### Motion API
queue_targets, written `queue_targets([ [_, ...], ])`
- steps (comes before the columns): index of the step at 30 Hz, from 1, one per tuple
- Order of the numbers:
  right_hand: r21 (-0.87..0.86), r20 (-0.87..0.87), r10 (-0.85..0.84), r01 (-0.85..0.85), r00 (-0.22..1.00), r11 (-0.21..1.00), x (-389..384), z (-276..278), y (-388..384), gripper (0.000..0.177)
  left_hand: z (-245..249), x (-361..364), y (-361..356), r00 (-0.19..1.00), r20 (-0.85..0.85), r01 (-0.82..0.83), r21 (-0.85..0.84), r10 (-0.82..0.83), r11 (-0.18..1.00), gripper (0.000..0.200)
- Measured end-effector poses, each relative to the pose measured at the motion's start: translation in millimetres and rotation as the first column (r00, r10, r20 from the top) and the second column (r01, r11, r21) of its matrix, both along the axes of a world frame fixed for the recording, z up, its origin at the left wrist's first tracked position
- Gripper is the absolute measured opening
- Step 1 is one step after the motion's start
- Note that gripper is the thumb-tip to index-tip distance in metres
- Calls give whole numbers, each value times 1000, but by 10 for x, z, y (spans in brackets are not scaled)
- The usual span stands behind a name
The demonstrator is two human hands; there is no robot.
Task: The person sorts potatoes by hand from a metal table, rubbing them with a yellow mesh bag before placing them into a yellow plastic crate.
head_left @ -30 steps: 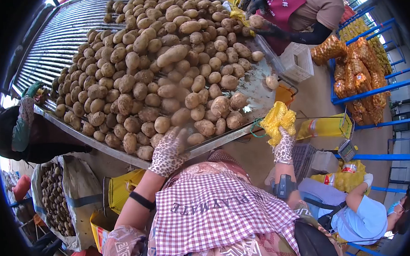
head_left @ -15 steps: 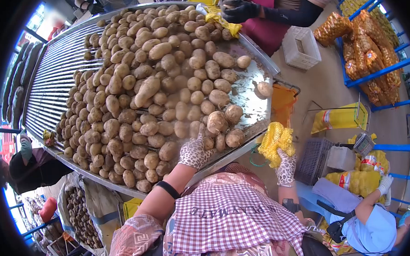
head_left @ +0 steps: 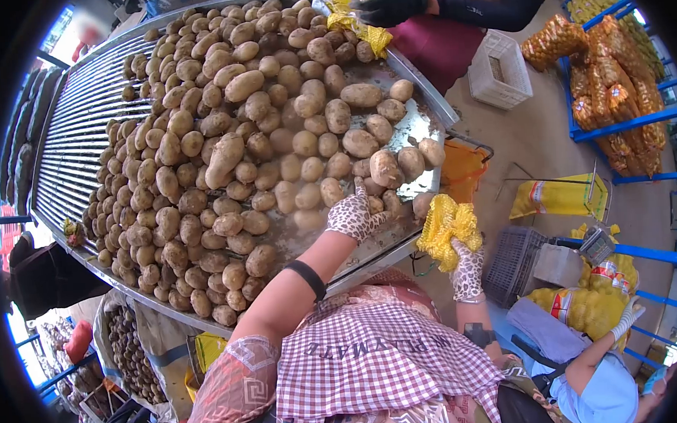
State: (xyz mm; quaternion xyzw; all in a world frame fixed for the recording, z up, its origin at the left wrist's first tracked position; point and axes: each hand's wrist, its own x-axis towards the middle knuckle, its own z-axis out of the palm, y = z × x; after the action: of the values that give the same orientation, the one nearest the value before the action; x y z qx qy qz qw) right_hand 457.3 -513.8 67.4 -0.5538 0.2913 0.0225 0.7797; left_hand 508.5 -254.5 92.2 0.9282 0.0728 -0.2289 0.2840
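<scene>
Many potatoes [head_left: 229,160] lie piled on a metal sorting table [head_left: 342,276]. My left hand [head_left: 354,214], in a leopard-print glove, rests among the potatoes near the front edge, fingers apart and pointing away from me, touching potatoes at its tips. My right hand [head_left: 466,270], in a matching glove, grips a bunched yellow mesh bag [head_left: 448,232] at the table's right front corner. Just beyond my left hand are several larger potatoes [head_left: 386,168].
Across the table, a co-worker's black-gloved hand [head_left: 389,2] holds a potato beside another yellow net [head_left: 360,30]. At right stand a white crate [head_left: 500,73], filled orange net sacks [head_left: 616,97] on a blue rack, a dark crate [head_left: 513,260] and another person [head_left: 600,385].
My left hand has moved right and forward along the table, and potatoes near it have shifted toward the right edge. The yellow mesh bag stays in my right hand, slightly further left.
</scene>
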Motion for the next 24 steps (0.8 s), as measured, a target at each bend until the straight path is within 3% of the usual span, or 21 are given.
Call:
queue_targets([
  [2, 50, 29, -26, 25, 999, 998, 19, -40, -143, 51, 53, 133, 31, 975, 139, 154, 128, -171, 980, 68],
  [4, 141, -53, -180, 186, 982, 973, 71, -45, -261, 51, 545, 365, -16, 973, 128, 176, 124, -192, 977, 49],
  [6, 147, -73, -214, 223, 974, 964, 45, -41, -327, 51, 718, 594, -52, 938, 249, 226, 81, -240, 971, 45],
  [7, 139, -70, -237, 245, 969, 960, 10, -65, -325, 51, 647, 723, -95, 916, 322, 260, -22, -239, 965, 51],
  [8, 132, -68, -262, 269, 963, 954, -27, -87, -300, 52, 520, 844, -175, 911, 321, 280, -23, -258, 960, 51],
  [10, 151, -121, -290, 306, 949, 940, -120, 38, -160, 52, 239, 1081, -366, 789, 514, 359, 57, -336, 932, 59],
  [11, 119, -59, -296, 302, 953, 946, -165, 68, -90, 52, 168, 1223, -488, 757, 488, 430, 128, -434, 894, 59],
  [12, 85, 4, -300, 299, 954, 950, -190, 92, -26, 52, 164, 1333, -619, 776, 444, 476, 55, -449, 877, 58],
  [14, 34, -49, -389, 391, 920, 920, -248, 34, -4, 52, 134, 1549, -902, 752, 129, 633, 128, -646, 763, 58],
  [16, 174, -65, -413, 418, 908, 892, -441, -194, -99, 51, -88, 1648, -1026, 721, 101, 665, 176, -685, 726, 58],
  [18, 164, -69, -449, 454, 891, 876, -580, -259, -201, 50, -144, 1719, -1099, 683, 68, 698, 232, -728, 677, 58],
  [20, 213, -123, -443, 459, 888, 863, -630, -179, -299, 59, -31, 1748, -1066, 899, 233, 418, -202, -371, 886, 56],
  [21, 218, -126, -474, 491, 871, 843, -621, -181, -339, 57, -215, 1834, -990, 946, 210, 321, -525, -245, 788, 42],
  [22, 234, -123, -481, 496, 868, 836, -575, -181, -375, 57, -268, 1866, -929, 942, 217, 334, -512, -256, 792, 42],
  [23, 274, -161, -519, 543, 839, 793, -521, -181, -411, 57, -297, 1829, -843, 983, -128, -74, -935, -133, 346, 36],
  [24, 308, -204, -545, 582, 813, 753, -480, -194, -451, 56, -209, 1750, -747, 858, -463, -509, -824, -221, -248, 37],
])
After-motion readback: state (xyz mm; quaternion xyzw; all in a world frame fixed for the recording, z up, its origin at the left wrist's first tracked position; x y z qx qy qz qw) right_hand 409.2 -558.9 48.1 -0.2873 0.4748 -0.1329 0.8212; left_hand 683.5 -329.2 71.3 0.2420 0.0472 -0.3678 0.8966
